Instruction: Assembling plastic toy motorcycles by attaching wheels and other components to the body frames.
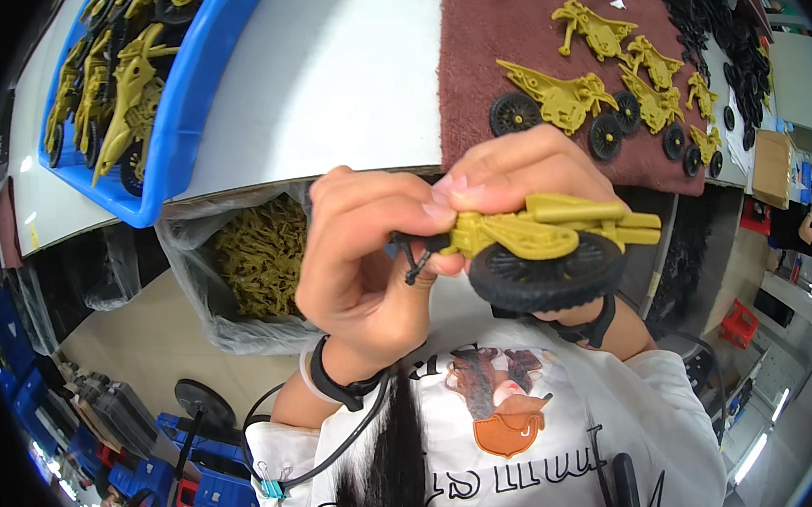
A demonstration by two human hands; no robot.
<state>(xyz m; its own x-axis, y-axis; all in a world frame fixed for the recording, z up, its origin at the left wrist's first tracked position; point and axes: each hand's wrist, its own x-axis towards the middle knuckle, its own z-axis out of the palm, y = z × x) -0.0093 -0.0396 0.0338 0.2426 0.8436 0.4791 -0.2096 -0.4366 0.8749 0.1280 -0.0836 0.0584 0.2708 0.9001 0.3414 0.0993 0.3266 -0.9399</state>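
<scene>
1 yellow toy motorcycle (554, 215), 1 black wheel (549, 276) visible, is held between both hands. Left hand (359, 257): thumb and fingers closed on the end bearing 1 black handlebar (414, 258). Right hand (532, 169): curled, gripping the body, fingers partly hidden. Beyond the right hand, 1 maroon cloth (485, 41) carries at least 6 yellow bodies (565, 98) and 6 loose or fitted wheels (605, 136). Beyond the left hand, 1 blue bin (191, 108) contains at least 3 motorcycles (134, 98); nearer, 1 lined container (200, 301) holds uncountable yellow parts (260, 259).
</scene>
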